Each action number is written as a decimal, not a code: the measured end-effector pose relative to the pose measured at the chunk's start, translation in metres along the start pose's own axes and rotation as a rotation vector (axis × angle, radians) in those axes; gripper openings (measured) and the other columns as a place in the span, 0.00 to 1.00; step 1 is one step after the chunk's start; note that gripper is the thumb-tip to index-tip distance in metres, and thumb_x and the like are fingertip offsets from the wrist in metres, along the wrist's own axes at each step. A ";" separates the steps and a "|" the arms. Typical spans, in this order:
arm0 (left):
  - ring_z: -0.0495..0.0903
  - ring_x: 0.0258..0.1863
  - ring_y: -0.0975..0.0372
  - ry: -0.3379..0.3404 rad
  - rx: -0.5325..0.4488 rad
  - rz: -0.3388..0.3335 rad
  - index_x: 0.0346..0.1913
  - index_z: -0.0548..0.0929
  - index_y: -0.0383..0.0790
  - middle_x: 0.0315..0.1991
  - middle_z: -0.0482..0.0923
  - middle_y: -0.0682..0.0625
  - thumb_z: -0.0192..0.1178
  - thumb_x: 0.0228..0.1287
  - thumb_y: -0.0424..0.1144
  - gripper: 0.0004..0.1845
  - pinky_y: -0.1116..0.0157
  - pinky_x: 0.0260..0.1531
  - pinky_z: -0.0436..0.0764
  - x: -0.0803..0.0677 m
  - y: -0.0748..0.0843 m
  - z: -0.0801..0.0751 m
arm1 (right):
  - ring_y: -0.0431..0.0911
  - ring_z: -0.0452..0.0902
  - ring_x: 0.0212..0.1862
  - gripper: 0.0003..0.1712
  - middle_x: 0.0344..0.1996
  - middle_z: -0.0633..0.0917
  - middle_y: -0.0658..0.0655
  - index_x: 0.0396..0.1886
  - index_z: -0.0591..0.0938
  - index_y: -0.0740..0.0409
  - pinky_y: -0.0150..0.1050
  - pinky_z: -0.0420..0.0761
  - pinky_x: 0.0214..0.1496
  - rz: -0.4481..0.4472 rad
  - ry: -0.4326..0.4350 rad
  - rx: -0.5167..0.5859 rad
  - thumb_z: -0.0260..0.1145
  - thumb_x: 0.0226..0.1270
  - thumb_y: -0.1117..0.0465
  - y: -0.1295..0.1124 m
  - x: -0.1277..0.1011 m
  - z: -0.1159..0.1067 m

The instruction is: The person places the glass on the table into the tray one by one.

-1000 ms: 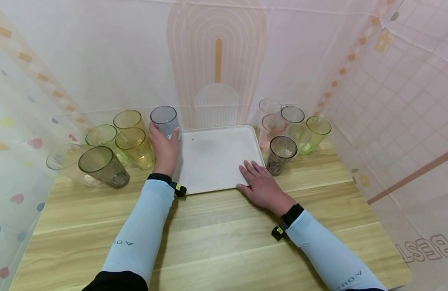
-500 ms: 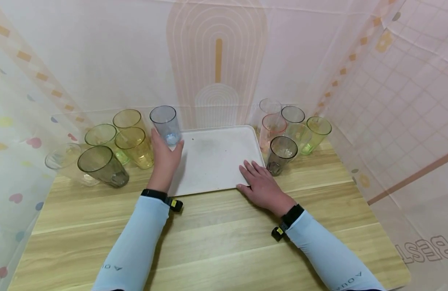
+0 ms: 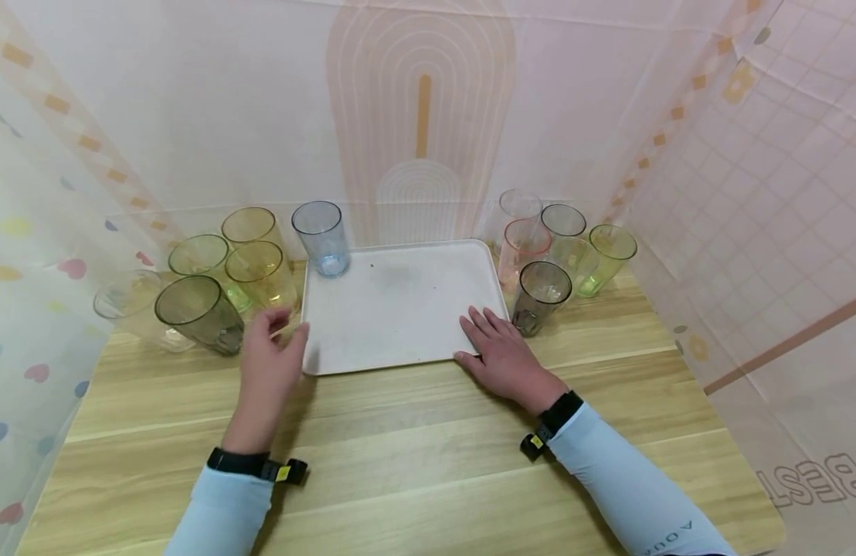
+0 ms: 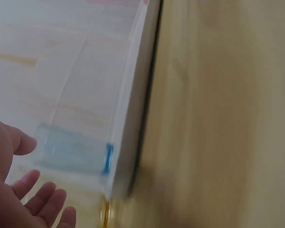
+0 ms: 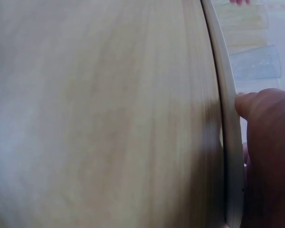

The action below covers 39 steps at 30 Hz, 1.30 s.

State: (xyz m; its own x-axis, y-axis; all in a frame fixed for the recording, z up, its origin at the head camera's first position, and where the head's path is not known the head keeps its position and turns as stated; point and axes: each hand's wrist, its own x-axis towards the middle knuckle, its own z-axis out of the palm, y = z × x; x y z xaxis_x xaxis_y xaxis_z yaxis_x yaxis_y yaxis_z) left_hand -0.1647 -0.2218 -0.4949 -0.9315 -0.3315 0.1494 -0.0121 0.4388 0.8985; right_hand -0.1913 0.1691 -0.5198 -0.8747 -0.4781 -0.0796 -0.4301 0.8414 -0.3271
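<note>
A white tray (image 3: 400,309) lies on the wooden table, and a pale blue glass (image 3: 322,238) stands upright in its far left corner. My left hand (image 3: 271,359) hovers empty near the tray's front left corner, fingers loosely spread, close to a yellow glass (image 3: 263,279). In the left wrist view the blue glass (image 4: 73,153) shows blurred past the tray edge (image 4: 133,118). My right hand (image 3: 501,351) lies flat on the tray's front right corner, fingers straight; in the right wrist view its thumb touches the tray rim (image 5: 225,118).
Left of the tray stand several glasses: a grey one (image 3: 198,313), green (image 3: 200,262), yellow and a clear one (image 3: 129,305). Right of it stand a dark grey glass (image 3: 539,296), a pink one (image 3: 524,245), a green one (image 3: 605,256) and clear ones. Patterned curtains wall the table on three sides.
My left hand let go of the blue glass, which now stands on the tray, and drew back toward me and leftward. The right hand stayed put.
</note>
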 end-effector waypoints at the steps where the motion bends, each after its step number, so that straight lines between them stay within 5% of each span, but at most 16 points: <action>1: 0.77 0.66 0.49 0.032 0.011 -0.009 0.68 0.78 0.27 0.65 0.77 0.36 0.67 0.79 0.37 0.23 0.50 0.71 0.78 -0.004 -0.003 -0.008 | 0.60 0.41 0.90 0.42 0.91 0.52 0.58 0.91 0.58 0.54 0.66 0.50 0.88 -0.002 0.003 0.004 0.53 0.91 0.39 0.000 0.000 0.000; 6: 0.80 0.54 0.62 0.246 0.041 -0.066 0.59 0.82 0.30 0.53 0.80 0.49 0.68 0.77 0.39 0.17 0.70 0.54 0.79 -0.020 -0.018 -0.042 | 0.60 0.42 0.90 0.42 0.91 0.53 0.59 0.91 0.59 0.55 0.65 0.50 0.88 -0.005 0.004 0.013 0.54 0.91 0.39 0.000 0.001 0.002; 11: 0.71 0.57 0.63 0.395 0.054 -0.095 0.64 0.74 0.36 0.55 0.69 0.58 0.76 0.71 0.46 0.29 0.70 0.56 0.70 -0.016 -0.033 -0.062 | 0.59 0.41 0.91 0.42 0.91 0.52 0.58 0.91 0.58 0.54 0.65 0.49 0.89 -0.002 -0.003 0.010 0.53 0.91 0.39 -0.001 0.001 0.000; 16: 0.62 0.66 0.59 0.394 0.049 -0.155 0.78 0.60 0.47 0.64 0.59 0.56 0.81 0.64 0.53 0.50 0.64 0.67 0.65 0.001 -0.038 -0.065 | 0.59 0.40 0.91 0.42 0.91 0.52 0.58 0.91 0.58 0.54 0.65 0.49 0.89 0.006 -0.011 0.007 0.53 0.91 0.38 -0.001 0.000 0.000; 21: 0.62 0.74 0.56 0.349 -0.009 -0.251 0.85 0.49 0.53 0.74 0.56 0.52 0.82 0.63 0.54 0.59 0.61 0.74 0.67 0.013 -0.037 -0.062 | 0.59 0.41 0.91 0.42 0.91 0.52 0.58 0.91 0.58 0.53 0.65 0.49 0.89 0.006 -0.018 0.005 0.52 0.91 0.37 0.000 0.001 0.002; 32: 0.58 0.79 0.62 0.379 -0.028 -0.192 0.85 0.51 0.50 0.81 0.52 0.48 0.79 0.67 0.51 0.55 0.69 0.79 0.59 0.027 -0.045 -0.054 | 0.59 0.41 0.91 0.42 0.91 0.52 0.58 0.91 0.58 0.54 0.64 0.49 0.89 0.008 -0.009 0.001 0.53 0.91 0.38 -0.001 0.000 -0.001; 39: 0.60 0.77 0.60 0.356 0.011 -0.172 0.83 0.54 0.48 0.78 0.55 0.47 0.76 0.69 0.53 0.51 0.65 0.78 0.60 0.026 -0.045 -0.055 | 0.59 0.41 0.91 0.43 0.91 0.52 0.58 0.91 0.58 0.54 0.65 0.49 0.89 0.000 -0.003 0.006 0.53 0.90 0.38 0.000 0.001 0.000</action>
State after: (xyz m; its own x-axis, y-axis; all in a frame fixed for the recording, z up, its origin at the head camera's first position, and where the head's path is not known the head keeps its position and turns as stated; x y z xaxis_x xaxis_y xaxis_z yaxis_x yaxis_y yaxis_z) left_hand -0.1687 -0.2965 -0.5091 -0.7316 -0.6688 0.1323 -0.1627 0.3597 0.9188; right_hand -0.1923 0.1691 -0.5195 -0.8743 -0.4784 -0.0825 -0.4284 0.8402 -0.3326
